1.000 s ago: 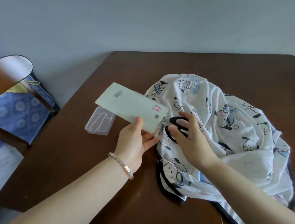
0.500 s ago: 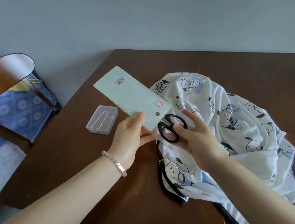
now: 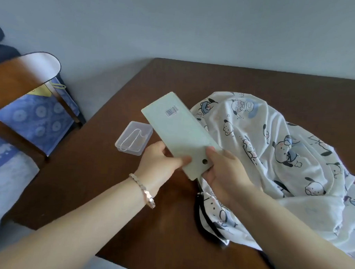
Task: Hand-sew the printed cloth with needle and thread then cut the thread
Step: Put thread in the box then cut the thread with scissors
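Now left hand [image 3: 161, 161] and right hand [image 3: 226, 173] grip the pale card [image 3: 178, 130]

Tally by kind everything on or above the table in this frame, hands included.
Hands: 2 (left hand, right hand)
Printed cloth: 1
Pale green sleeve: 1
Clear plastic box: 1
Total: 5

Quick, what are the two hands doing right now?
Left hand: holding the card.
Right hand: holding the same card, at its near end.
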